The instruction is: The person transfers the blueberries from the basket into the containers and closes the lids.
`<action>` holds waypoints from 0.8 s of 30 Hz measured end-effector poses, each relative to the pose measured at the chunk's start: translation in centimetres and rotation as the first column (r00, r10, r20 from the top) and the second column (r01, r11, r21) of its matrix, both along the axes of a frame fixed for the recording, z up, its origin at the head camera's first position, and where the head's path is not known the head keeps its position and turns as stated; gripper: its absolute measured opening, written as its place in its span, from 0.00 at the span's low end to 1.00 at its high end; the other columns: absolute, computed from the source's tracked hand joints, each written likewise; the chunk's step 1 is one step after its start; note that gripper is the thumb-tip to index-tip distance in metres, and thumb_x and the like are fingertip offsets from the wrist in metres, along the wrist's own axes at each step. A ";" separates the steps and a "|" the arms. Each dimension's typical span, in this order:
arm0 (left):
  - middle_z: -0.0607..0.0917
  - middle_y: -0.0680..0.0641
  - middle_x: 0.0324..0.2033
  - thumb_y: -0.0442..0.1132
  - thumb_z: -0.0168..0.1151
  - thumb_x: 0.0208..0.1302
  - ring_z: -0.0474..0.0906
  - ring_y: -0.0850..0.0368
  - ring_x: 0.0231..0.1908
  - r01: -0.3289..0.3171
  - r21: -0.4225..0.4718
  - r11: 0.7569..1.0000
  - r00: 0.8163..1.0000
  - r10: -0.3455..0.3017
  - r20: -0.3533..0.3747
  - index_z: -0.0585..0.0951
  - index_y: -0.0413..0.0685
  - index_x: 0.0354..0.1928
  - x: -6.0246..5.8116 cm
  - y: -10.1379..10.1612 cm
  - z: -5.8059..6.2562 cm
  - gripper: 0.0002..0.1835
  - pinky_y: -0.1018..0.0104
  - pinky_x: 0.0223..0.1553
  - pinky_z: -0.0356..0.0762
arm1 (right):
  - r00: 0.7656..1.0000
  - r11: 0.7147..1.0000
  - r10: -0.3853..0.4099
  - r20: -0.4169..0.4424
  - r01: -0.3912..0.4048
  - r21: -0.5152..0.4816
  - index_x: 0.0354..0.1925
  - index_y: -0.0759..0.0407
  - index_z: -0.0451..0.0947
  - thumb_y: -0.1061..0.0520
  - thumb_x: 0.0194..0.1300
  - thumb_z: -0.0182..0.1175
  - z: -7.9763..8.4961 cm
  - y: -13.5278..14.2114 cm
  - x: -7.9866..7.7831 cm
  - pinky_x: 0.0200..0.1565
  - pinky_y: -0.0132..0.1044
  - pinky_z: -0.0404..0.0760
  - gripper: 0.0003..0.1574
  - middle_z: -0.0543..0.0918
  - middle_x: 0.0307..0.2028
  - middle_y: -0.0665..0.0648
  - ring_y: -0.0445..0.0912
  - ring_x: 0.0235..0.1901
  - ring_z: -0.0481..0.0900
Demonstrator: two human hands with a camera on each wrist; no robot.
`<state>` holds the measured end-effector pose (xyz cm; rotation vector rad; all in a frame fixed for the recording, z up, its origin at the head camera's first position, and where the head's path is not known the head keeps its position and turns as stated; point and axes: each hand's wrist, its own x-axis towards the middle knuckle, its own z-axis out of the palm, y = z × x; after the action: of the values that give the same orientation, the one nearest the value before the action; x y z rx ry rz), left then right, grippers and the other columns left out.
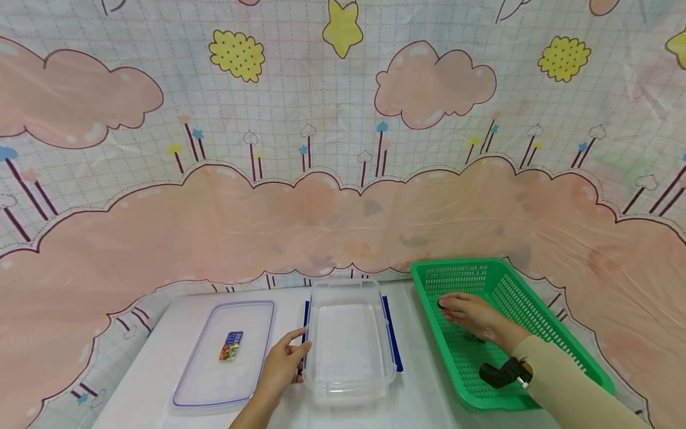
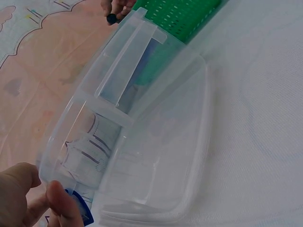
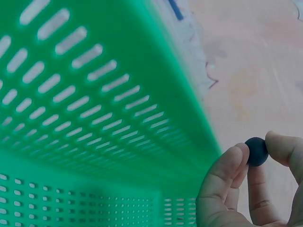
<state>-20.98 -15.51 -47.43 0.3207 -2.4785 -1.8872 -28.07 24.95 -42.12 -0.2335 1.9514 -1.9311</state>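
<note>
My left hand [image 1: 280, 364] grips the left rim of a clear plastic box [image 1: 348, 388], close to a blue latch [image 2: 81, 207]. The box has no lid on, and nothing shows inside it. Between the thumb and fingertips of my right hand [image 1: 476, 317] I pinch a small dark round ball [image 3: 256, 152]. That hand is over the left part of a green perforated basket [image 1: 447, 363], near its rim. Something dark lies in the basket beneath the hand, mostly hidden by it.
Left of the box, a clear lid [image 1: 200, 378] with a blue edge line and a colourful label [image 1: 231, 346] lies flat on the white table [image 1: 145, 369]. A second blue latch [image 1: 393, 339] hangs out along the box's right side. A patterned cloth [image 1: 321, 226] rises behind the table.
</note>
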 end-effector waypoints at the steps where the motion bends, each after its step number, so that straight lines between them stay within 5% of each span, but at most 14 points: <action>1: 0.74 0.49 0.26 0.41 0.62 0.68 0.70 0.59 0.23 0.000 0.001 1.000 1.000 0.000 0.002 0.74 0.45 0.65 0.0 0.0 0.0 0.25 0.67 0.17 0.78 | 1.000 1.000 0.007 -0.002 -0.007 -0.001 0.54 0.59 0.73 0.56 0.75 0.53 0.1 -0.1 0.1 0.54 0.33 0.79 0.13 0.77 0.46 0.47 0.37 0.46 0.80; 24: 0.74 0.49 0.26 0.42 0.62 0.67 0.70 0.59 0.24 0.003 0.015 1.000 1.000 -0.003 -0.004 0.74 0.45 0.65 0.1 0.0 0.1 0.25 0.66 0.18 0.80 | 0.998 0.998 0.062 -0.019 -0.062 -0.005 0.49 0.63 0.75 0.61 0.72 0.55 1.1 -4.9 0.4 0.51 0.34 0.82 0.09 0.82 0.40 0.51 0.41 0.42 0.83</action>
<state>-20.91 -15.49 -47.38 0.3137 -2.4653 -1.9064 -27.66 20.09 -40.98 -0.3103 1.9280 -1.9018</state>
